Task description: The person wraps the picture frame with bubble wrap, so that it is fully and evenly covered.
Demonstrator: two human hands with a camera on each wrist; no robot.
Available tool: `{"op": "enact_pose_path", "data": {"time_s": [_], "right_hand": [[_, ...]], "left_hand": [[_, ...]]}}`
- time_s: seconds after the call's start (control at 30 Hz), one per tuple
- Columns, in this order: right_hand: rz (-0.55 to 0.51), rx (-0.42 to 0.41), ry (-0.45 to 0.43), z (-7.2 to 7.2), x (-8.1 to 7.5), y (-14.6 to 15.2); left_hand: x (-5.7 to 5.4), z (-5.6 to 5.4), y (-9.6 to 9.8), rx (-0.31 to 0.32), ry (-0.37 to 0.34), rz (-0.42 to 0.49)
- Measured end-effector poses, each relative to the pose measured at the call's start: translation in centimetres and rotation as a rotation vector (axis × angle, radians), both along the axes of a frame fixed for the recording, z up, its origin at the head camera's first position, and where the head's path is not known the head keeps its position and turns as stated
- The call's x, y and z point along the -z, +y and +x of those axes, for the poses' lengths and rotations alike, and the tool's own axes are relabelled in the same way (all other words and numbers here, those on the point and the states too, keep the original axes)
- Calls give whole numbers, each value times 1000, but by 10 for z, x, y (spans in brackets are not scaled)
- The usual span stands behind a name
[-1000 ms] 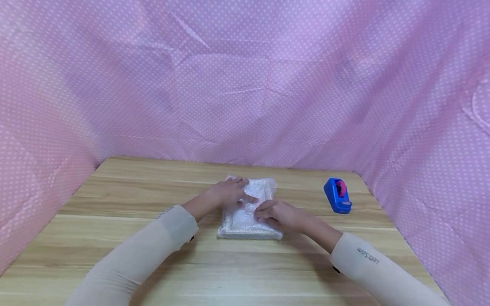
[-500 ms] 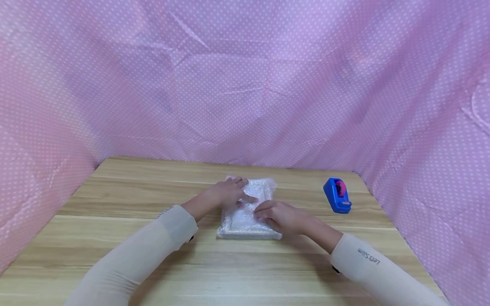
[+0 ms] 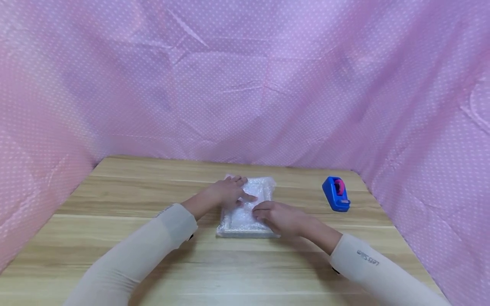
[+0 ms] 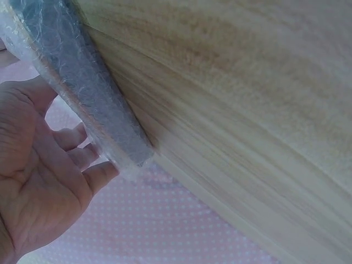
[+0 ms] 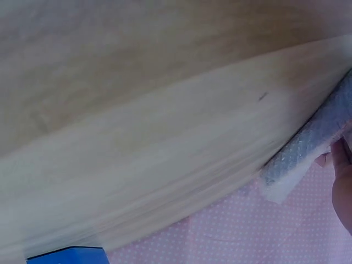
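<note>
A flat rectangular package in clear bubble wrap (image 3: 245, 219) lies on the wooden table, with a frame-like border showing through the wrap. My left hand (image 3: 229, 193) rests on its upper left part, fingers spread and thumb reaching toward the middle. In the left wrist view, the fingertips of that hand (image 4: 44, 148) lie along the top of the package (image 4: 82, 77). From the right side, my right hand (image 3: 281, 217) presses its fingertips on the middle of the wrap, fingers slightly bent. The right wrist view shows only part of this hand (image 5: 344, 190) beside the package edge (image 5: 305, 146).
A blue tape dispenser (image 3: 336, 194) with a pink core stands to the right of the package; its corner (image 5: 69, 256) shows in the right wrist view. The wooden table (image 3: 214, 272) ends at a pink dotted cloth (image 3: 229, 106) behind and at both sides.
</note>
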State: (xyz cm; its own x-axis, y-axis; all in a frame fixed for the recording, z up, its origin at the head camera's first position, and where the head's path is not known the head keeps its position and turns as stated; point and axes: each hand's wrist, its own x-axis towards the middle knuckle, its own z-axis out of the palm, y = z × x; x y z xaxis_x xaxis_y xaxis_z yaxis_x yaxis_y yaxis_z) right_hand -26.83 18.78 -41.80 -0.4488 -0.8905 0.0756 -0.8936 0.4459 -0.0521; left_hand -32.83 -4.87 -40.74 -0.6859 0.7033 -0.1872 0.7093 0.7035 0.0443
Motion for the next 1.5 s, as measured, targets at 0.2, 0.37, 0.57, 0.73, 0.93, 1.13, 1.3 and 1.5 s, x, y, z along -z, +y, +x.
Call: {"op": "enact_pose_path", "data": {"time_s": [0.2,0.37,0.57,0.73,0.93,1.13,1.3,1.5], "right_hand": [[32,29,77,-1,4,1],[83,59,116,-5,5,1],[74,69,82,-6,4,-1],[-31,117,-86,-6,5,1],[-87,105,-125,-6,6,3],[-57,100,-115,-4,5,2],[-29,106,-115,-2,2,2],[-67,87,-86,-1,2,4]], "left_hand": [[-1,-1,-2,14,1,7],[-1,-4,-2,6,5,-4],[-3,-6,-2,-1,24,-38],[-3,-6,-1,-2,24,-51],[-2,-6,-1,-19,23,-53],[3,-7,-2,-15,14,-40],[4,-5,-3,-8,10,-30],[1,-3,-3,1,7,-10]]}}
